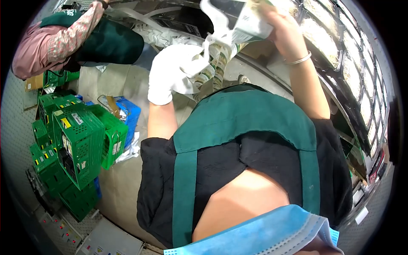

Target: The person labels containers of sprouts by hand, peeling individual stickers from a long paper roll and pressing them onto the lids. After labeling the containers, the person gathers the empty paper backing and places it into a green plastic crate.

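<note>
Co-worker: a person point(87, 42) in a patterned pink sleeve and dark green apron leans in at far left, face out of view.
Crates: green crates point(80, 140) pile up by the wall, a blue crate point(132, 112) just beside.
Floor: grey floor point(117, 187), crumpled white scraps point(129, 148) near the crates.
Left hand: white-gloved left hand point(168, 74) at a white strip point(214, 19) — the whites merge, so I cannot tell whether its fingers pinch.
Printed strips: the printed strips point(220, 63) hang between the hands, lower ends hidden.
Right hand: bare right hand point(282, 32), closed on a white printed piece point(251, 26) — partly cut off above, print unreadable.
Rack: black-framed rack point(341, 55) of pale, stringy stuff, far edge lost in darkness.
</note>
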{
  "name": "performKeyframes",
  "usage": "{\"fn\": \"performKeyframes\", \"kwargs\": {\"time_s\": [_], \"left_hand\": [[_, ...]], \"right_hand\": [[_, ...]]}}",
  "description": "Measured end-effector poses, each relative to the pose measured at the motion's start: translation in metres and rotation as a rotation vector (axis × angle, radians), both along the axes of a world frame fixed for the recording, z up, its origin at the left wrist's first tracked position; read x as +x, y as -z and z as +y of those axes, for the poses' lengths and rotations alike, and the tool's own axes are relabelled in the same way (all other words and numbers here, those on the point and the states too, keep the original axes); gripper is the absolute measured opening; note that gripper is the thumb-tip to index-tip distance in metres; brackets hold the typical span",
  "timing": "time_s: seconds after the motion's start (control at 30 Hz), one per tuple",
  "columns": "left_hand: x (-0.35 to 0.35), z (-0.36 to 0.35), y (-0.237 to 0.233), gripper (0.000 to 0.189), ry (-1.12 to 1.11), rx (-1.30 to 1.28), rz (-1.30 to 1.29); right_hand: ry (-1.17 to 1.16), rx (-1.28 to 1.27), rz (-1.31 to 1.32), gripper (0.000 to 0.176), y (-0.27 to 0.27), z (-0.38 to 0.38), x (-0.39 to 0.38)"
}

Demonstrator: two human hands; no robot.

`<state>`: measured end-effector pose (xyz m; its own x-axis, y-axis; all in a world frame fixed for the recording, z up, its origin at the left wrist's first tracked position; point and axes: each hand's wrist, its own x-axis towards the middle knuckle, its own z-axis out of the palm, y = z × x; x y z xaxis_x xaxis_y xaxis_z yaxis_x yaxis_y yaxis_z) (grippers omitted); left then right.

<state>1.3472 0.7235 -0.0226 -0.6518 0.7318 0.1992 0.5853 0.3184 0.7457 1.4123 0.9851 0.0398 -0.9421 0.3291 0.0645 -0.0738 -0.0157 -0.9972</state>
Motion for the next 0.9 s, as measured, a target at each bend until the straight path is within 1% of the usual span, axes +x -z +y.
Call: {"fn": "performKeyframes", "kwargs": {"time_s": [0.07,0.1,0.13,0.17,0.2,0.23,0.27,0.3,0.33,0.4,0.43,0.47,0.53,0.57,0.6,0.67,0.7,0.73,0.77,0.8,0.83,0.9], "left_hand": [[0.027,0.041,-0.019,0.039,-0.267,0.278,-0.514],[0.022,0.047,-0.022,0.041,-0.235,0.023,-0.387],[0.023,0.055,-0.029,0.041,-0.234,0.018,-0.387],[0.027,0.067,-0.044,0.04,-0.2,-0.042,-0.324],[0.029,0.075,-0.051,0.039,-0.168,-0.103,-0.26],[0.024,0.079,-0.039,0.039,-0.039,0.098,-0.275],[0.026,0.086,-0.045,0.036,-0.118,0.161,-0.51],[0.022,0.085,-0.034,0.033,-0.102,0.284,-0.513],[0.015,0.084,-0.021,0.03,-0.085,0.406,-0.514],[0.009,0.09,-0.024,0.026,-0.205,0.266,-0.188],[0.012,0.091,-0.027,0.026,-0.327,0.412,-0.575],[0.011,0.088,-0.023,0.026,-0.333,0.413,-0.573],[0.012,0.077,-0.011,0.026,-0.28,0.586,-0.631],[0.011,0.078,-0.013,0.026,-0.331,0.591,-0.732],[0.01,0.079,-0.014,0.026,-0.337,0.594,-0.729],[0.011,0.083,-0.018,0.026,-0.375,0.685,-0.787],[0.013,0.087,-0.02,0.026,-0.398,0.836,-0.872],[0.011,0.086,-0.023,0.026,-0.398,0.835,-0.871],[0.007,0.083,-0.027,0.027,-0.333,0.521,-0.525],[0.004,0.081,-0.03,0.028,-0.26,0.209,-0.18],[0.005,0.08,-0.034,0.028,-0.26,0.212,-0.181],[0.01,0.075,-0.04,0.029,-0.237,0.416,-0.668]], "right_hand": [[-0.197,-0.037,0.084,0.026,-0.001,-0.003,-0.008],[-0.274,0.19,0.098,0.026,0.009,0.007,-0.012],[-0.35,0.417,0.109,0.027,0.018,0.018,-0.015],[-0.448,0.659,0.072,0.025,-0.017,0.002,-0.014],[-0.513,0.578,0.105,0.024,-0.015,-0.003,-0.016],[-0.549,0.672,0.136,0.024,-0.014,-0.005,-0.02],[-0.584,0.767,0.167,0.025,-0.011,-0.007,-0.024],[-0.556,0.527,0.095,0.032,-0.007,-0.011,-0.025],[-0.559,0.395,-0.069,0.042,-0.012,-0.006,-0.025],[-0.73,0.372,-0.005,0.03,-0.026,0.02,-0.026],[-0.502,0.414,0.191,0.05,-0.01,0.021,-0.018],[-0.53,0.611,0.264,0.047,-0.006,0.028,-0.022],[-0.659,0.816,0.205,0.034,-0.008,0.034,-0.013],[-0.596,0.937,0.265,0.024,-0.004,0.027,-0.01],[-0.524,1.059,0.359,0.019,-0.001,0.022,-0.008],[-0.499,1.082,0.329,0.018,0.003,0.015,-0.009],[-0.5,1.08,0.329,0.018,0.006,0.012,-0.01],[-0.487,1.103,0.316,0.013,0.008,0.011,-0.011],[-0.474,1.128,0.302,0.009,0.009,0.009,-0.011],[-0.473,1.131,0.302,0.009,0.009,0.008,-0.011],[-0.451,1.108,0.255,0.01,0.007,0.006,-0.01],[-0.431,1.089,0.199,0.015,0.005,0.001,-0.008]]}}
